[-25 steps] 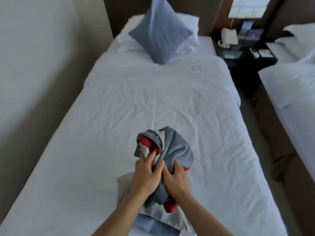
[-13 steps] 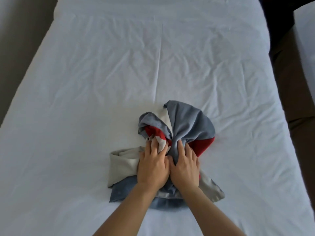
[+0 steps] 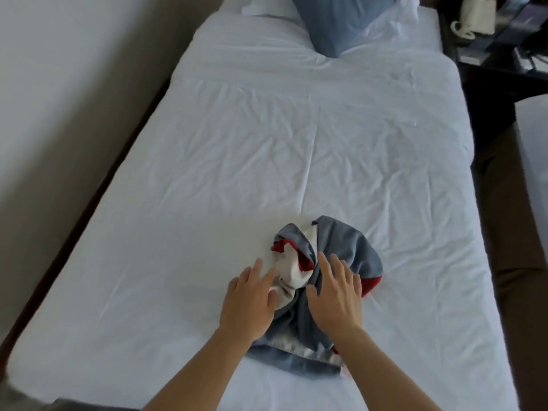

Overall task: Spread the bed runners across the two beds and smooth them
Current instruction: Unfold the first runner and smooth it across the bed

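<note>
The bed (image 3: 207,203) lies wide and wrinkled, the runner (image 3: 335,262) bunched near its foot. Left hand (image 3: 249,301) and right hand (image 3: 335,298) hover flat-fingered, gripping nothing. Best to find an edge and draw it sideways. A pillow (image 3: 341,22) sits far off; a phone (image 3: 474,16) beyond.

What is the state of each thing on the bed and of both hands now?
bed runner: bunched in a heap, not spread.
left hand: open, fingers straight, at the heap's left edge.
right hand: open, over the heap.
bed sheet: flat, wrinkled.
blue cushion: propped on white pillows.
</note>
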The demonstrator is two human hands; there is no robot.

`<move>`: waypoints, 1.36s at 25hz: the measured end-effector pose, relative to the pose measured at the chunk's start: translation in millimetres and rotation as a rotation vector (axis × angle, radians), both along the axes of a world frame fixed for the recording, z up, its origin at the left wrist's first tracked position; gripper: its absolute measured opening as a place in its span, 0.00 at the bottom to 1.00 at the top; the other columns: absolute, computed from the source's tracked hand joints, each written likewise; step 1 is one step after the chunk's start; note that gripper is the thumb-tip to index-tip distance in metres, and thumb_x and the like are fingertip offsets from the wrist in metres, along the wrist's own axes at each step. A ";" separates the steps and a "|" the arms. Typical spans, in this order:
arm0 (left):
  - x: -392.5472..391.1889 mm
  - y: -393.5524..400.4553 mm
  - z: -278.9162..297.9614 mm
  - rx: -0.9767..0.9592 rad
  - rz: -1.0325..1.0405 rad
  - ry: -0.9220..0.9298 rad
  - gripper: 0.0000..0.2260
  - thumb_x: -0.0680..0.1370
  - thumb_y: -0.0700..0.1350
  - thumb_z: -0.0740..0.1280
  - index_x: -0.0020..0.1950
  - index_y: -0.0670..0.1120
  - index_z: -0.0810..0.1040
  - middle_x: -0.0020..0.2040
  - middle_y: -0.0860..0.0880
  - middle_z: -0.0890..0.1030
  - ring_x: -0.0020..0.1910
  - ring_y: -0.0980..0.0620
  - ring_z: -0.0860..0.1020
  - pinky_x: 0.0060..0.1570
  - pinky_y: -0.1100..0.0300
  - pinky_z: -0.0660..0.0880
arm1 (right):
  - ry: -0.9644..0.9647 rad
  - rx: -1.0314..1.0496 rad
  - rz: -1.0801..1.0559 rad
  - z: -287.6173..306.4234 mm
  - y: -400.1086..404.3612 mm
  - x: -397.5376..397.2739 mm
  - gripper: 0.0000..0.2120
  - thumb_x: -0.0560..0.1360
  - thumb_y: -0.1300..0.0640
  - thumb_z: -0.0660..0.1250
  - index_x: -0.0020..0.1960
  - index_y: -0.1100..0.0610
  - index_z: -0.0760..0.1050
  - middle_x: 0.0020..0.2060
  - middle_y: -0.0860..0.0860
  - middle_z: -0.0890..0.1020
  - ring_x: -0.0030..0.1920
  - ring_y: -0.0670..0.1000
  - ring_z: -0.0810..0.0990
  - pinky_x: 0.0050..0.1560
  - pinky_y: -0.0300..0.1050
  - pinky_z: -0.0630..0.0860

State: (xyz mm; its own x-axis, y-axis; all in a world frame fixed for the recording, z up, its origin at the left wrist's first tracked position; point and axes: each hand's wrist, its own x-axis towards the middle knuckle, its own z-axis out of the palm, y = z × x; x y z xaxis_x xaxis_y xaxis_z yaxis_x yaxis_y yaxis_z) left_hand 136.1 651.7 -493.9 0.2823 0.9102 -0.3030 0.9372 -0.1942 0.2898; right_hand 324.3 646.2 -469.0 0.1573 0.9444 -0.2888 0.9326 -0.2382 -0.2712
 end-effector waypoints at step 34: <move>-196.9 95.1 -77.6 -0.286 0.657 -0.411 0.09 0.80 0.54 0.63 0.50 0.49 0.71 0.42 0.52 0.79 0.42 0.49 0.79 0.40 0.55 0.75 | -0.134 0.052 0.372 -100.0 144.8 -224.6 0.04 0.68 0.63 0.71 0.40 0.56 0.77 0.32 0.51 0.79 0.39 0.59 0.79 0.68 0.63 0.68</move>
